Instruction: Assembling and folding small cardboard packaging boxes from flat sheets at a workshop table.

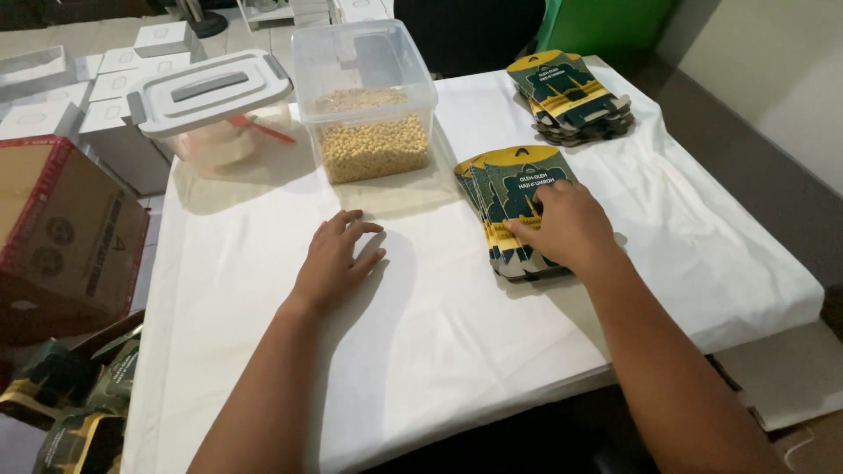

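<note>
Two bare forearms rise from the bottom edge onto a desk [457, 351] draped in white cloth.

Right of centre lies a fanned stack of flat pouches [507, 189], dark green with yellow arched tops. Their long axis runs from the arched ends, pointing toward the upper left of the frame, down to the lower right. The right hand [569, 230] rests palm-down on the stack's lower half, fingers spread and pressing the top pouch; no closed grip shows.

Left hand [336, 261] lies flat on bare cloth at centre, fingers loosely spread, holding nothing, well apart from the pouches.

Above the hands, a clear tub [364, 96] without a lid holds pale yellow beans. Just left of it stands a smaller clear box [215, 101] with a grey-handled white lid. A second pile [575, 96] of pouches lies at the upper right of the cloth.

Off the desk, a brown carton [61, 237] stands at the left edge, white boxes [105, 79] behind it, and more dark packaging at the lower left. Grey floor shows at the right.
</note>
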